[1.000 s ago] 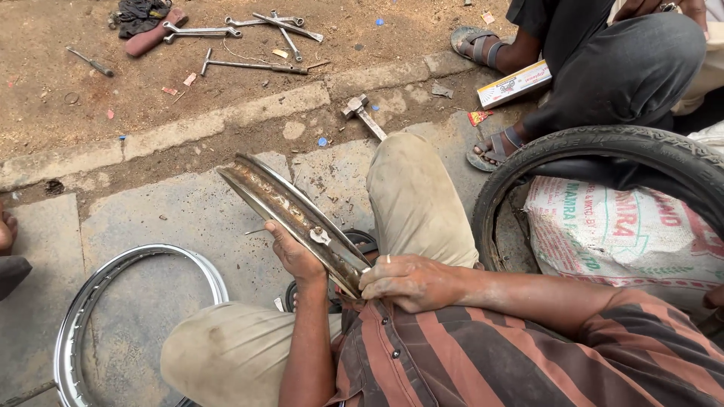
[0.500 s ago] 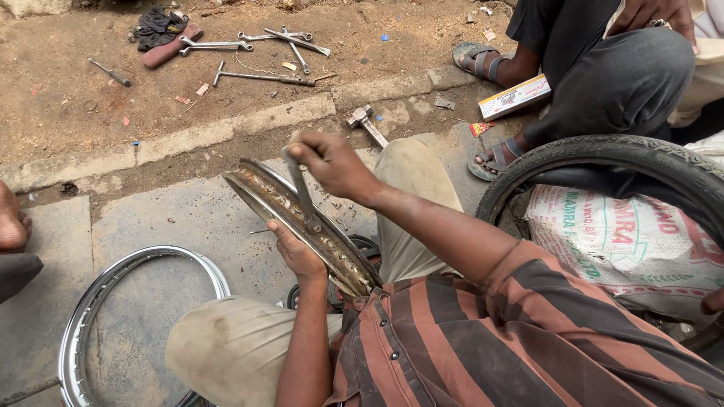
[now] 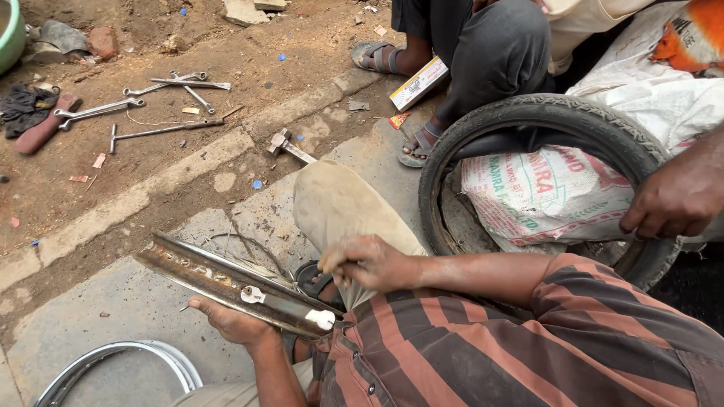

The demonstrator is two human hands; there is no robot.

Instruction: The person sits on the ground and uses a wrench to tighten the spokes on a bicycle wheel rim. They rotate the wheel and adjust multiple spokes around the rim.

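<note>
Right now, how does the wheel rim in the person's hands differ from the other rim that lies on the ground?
The rusty rim is dull brown, with spokes hanging from it; the shiny rim is bright silver, with no spokes showing. The rusty rim is held up edge-on on the left hand, with the right hand near its end, while the shiny rim lies flat on the concrete, untouched. Both are curved metal wheel rims, only partly in view.

Rusty brown curved metal strip [image 3: 234, 285], black tyre [image 3: 543, 113], brown-and-grey striped shirt [image 3: 483, 354], silver wheel rim [image 3: 113, 362]
</note>
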